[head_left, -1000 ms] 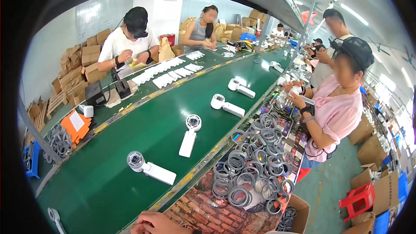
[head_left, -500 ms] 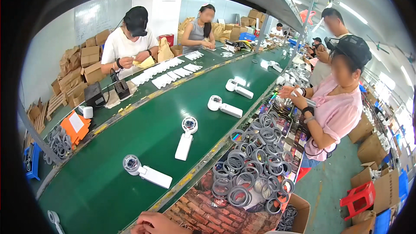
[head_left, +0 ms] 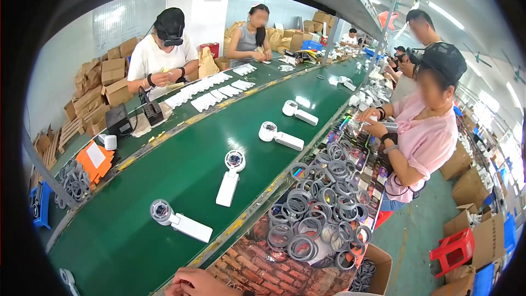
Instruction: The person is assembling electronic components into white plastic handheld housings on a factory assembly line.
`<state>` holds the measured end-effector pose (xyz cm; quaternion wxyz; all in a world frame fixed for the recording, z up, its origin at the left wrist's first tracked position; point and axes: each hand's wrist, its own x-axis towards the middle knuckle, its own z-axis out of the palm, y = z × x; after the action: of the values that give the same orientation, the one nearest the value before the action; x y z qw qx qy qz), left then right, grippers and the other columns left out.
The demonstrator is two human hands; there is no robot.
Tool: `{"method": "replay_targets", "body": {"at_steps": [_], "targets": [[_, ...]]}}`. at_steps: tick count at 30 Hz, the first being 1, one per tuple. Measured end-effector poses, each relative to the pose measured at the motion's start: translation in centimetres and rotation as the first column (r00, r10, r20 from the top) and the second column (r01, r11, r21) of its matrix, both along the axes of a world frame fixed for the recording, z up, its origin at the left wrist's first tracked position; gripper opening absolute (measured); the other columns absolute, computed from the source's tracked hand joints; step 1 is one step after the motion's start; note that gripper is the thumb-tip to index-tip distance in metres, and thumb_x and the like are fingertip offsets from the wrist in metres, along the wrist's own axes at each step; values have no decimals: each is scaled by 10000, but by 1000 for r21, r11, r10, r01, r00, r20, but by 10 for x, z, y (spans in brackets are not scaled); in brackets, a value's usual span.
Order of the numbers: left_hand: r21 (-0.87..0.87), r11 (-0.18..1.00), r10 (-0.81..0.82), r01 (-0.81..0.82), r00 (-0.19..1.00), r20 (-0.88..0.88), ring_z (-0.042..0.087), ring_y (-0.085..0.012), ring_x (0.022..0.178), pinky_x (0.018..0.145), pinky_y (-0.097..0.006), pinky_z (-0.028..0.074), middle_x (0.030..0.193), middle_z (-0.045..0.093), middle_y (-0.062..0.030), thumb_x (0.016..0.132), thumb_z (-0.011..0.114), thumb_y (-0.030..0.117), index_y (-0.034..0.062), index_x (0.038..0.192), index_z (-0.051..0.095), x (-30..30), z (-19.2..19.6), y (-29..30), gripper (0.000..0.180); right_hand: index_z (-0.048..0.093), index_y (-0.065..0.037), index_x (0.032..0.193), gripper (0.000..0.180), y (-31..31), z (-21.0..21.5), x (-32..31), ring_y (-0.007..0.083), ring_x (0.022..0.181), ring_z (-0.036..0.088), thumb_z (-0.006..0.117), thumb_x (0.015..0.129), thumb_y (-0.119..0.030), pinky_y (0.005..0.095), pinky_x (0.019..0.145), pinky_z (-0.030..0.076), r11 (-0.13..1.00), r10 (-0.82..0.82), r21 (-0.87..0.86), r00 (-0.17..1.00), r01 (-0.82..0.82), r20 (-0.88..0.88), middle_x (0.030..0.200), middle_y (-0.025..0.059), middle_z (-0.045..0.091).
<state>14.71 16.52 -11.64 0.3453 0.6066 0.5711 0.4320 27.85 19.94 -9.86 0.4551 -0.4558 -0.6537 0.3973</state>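
Observation:
My left hand (head_left: pixel 200 282) rests at the belt's near edge, by the lower rim of the picture. Its fingers are curled, with the tips cut off below, so anything inside them is hidden. My right hand is out of the picture. Closest to the left hand on the green conveyor belt (head_left: pixel 118 230) lies a white handheld fan (head_left: pixel 189 227) with an uncovered round head. Farther along lie a second fan (head_left: pixel 228 183), a third (head_left: pixel 287 140) and others. Right of my hand, many grey plastic rings (head_left: pixel 323 205) are heaped on a bench with a brick-patterned cover (head_left: pixel 263 274).
A person in pink (head_left: pixel 424 137) works at the bench on the right. Across the belt, a person in white (head_left: pixel 164 57) sits by rows of white parts (head_left: pixel 200 89). An open carton (head_left: pixel 379 274) of rings stands below the bench; a red stool (head_left: pixel 453 252) is at right.
The fans have shifted slightly toward the lower left along the belt. The person in pink has lowered their hands to the bench. My left hand stays in place.

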Motion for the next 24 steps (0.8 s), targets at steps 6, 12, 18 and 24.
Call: {"method": "replay_targets", "body": {"at_steps": [6, 12, 18, 24], "targets": [[-10, 1000, -5, 5, 1000, 12, 572, -210, 937, 854, -309, 450, 1022, 597, -135, 901, 503, 27, -42, 1077, 539, 5, 4, -1, 192, 611, -9, 892, 140, 2, -1, 5, 344, 837, 565, 543, 807, -96, 416, 721, 463, 999, -9, 38, 1000, 9, -5, 871, 162, 594], [19, 1000, -8, 7, 999, 46, 571, -210, 936, 852, -309, 450, 1019, 596, -134, 899, 507, 27, -38, 1079, 538, 11, 6, -1, 194, 613, -4, 893, 148, 2, -4, 7, 347, 846, 568, 548, 801, -100, 417, 740, 464, 1000, 2, 6, 999, -1, -35, 885, 172, 599], [-42, 999, 12, -10, 999, 52, 577, -218, 938, 846, -314, 454, 1030, 597, -143, 897, 506, 20, -32, 1086, 538, 10, 11, -3, 198, 526, -8, 869, 94, 3, -13, 1, 338, 850, 550, 497, 779, -3, 391, 745, 446, 998, 54, -7, 990, -55, -130, 862, 146, 557], [-26, 999, -25, 24, 999, -22, 582, -224, 965, 851, -312, 456, 1055, 588, -144, 897, 498, 16, -17, 1119, 530, 15, 2, 3, 226, 571, -10, 883, 98, 8, -8, 13, 329, 819, 579, 543, 792, -34, 370, 718, 474, 999, 0, 48, 998, 3, -60, 861, 141, 586]]}}
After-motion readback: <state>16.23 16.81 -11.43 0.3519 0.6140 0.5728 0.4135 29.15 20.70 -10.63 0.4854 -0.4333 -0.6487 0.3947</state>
